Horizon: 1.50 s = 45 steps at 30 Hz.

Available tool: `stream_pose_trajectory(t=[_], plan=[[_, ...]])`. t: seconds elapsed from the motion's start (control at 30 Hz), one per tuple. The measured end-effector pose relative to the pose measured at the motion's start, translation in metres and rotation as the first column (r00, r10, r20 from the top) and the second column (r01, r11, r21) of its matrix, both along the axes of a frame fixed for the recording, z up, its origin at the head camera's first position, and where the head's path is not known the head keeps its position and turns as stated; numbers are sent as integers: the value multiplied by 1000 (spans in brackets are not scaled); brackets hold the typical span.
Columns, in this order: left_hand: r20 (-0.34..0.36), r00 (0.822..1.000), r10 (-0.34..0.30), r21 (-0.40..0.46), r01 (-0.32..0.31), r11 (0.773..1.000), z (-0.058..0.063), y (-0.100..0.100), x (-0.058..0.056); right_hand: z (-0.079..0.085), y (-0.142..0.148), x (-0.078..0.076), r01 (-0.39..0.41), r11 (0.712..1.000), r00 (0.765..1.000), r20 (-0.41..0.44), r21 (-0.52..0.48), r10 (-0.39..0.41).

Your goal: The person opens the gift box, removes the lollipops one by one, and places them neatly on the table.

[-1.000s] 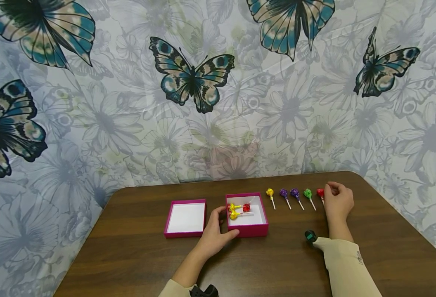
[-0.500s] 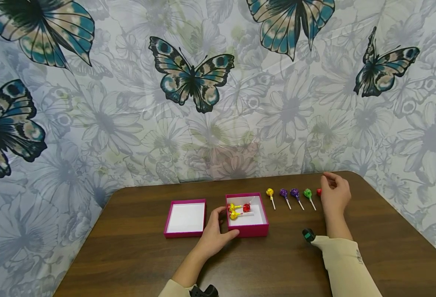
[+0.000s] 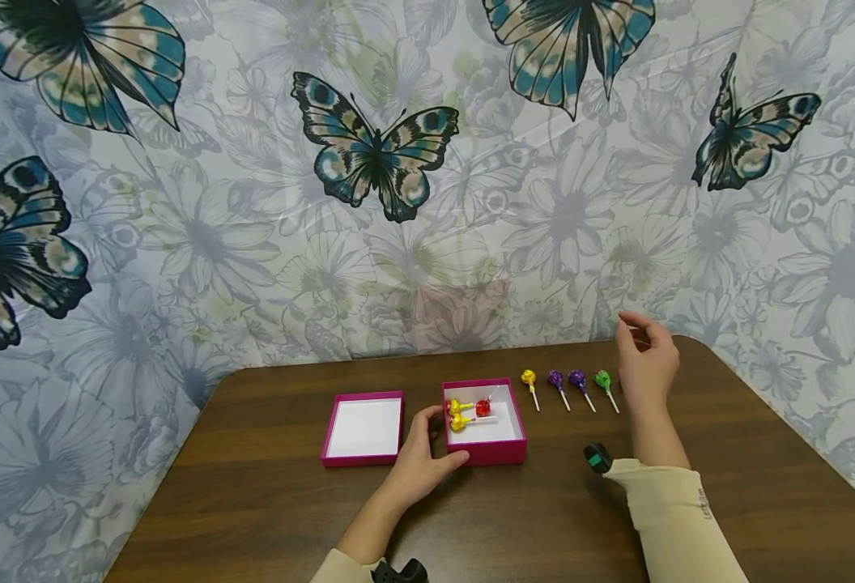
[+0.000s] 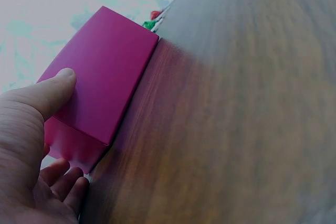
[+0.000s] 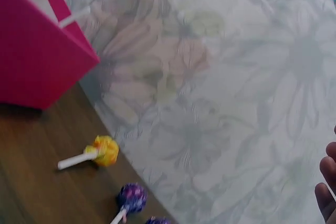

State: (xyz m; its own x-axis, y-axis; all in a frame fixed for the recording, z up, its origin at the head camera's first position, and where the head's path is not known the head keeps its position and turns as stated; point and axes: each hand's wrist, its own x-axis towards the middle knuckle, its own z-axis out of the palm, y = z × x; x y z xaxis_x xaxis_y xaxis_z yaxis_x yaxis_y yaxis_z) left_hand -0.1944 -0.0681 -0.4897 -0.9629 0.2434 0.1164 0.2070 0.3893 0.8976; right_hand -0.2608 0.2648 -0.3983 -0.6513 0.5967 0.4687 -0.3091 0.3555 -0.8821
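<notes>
My left hand (image 3: 418,465) grips the near-left corner of an open pink box (image 3: 487,453). Its thumb (image 4: 62,85) lies on the front wall and the other fingers are along the left side. Inside the white-lined box are two yellow lollipops (image 3: 460,422) and a red lollipop (image 3: 482,407). My right hand (image 3: 648,360) is raised over the table's far right part, fingers loosely bent, with nothing visible in them. A red lollipop (image 4: 155,14) shows on the table in the left wrist view, hidden behind the right hand in the head view. Beside it lies a green lollipop (image 3: 602,379).
A yellow lollipop (image 3: 529,377) and two purple lollipops (image 3: 577,380) lie in the same row, right of the box. The pink-edged lid (image 3: 364,427), white inside up, rests left of it. Behind the brown table (image 3: 544,518) hangs a butterfly-patterned cloth (image 3: 398,283).
My right hand has moved up and slightly left from beside the red lollipop, now covering it in the head view. The left hand and box have stayed put.
</notes>
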Motion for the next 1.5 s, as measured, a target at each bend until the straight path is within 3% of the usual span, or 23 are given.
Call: stream_pose_trajectory(t=[0.27,0.43,0.57,0.73,0.87,1.07,1.4,1.5], plan=[[-3,1000,4,-5,-4,1000,0,0,0,16,-21,8,-95,989,994,-33,116,100],[-5,1000,3,-6,-3,1000,0,0,1,18,-35,9,-190,951,978,-35,244,204],[-1,1000,0,2,0,1000,0,0,1,15,-50,9,-288,883,949,-12,371,314],[6,1000,-1,4,1,1000,-1,0,1,11,-63,11,-439,742,884,95,507,458],[1,1000,-1,-5,1,1000,-1,0,0,10,-70,14,-588,623,799,253,515,545],[15,1000,6,6,-6,1000,0,-1,-1,7,-77,14,-767,492,641,453,412,619],[13,1000,2,-4,-2,1000,-1,-1,-1,-2,-94,1,-935,144,331,646,325,688],[4,1000,1,-1,-1,1000,0,-1,0,-4,-102,-2,-947,69,278,694,314,664]])
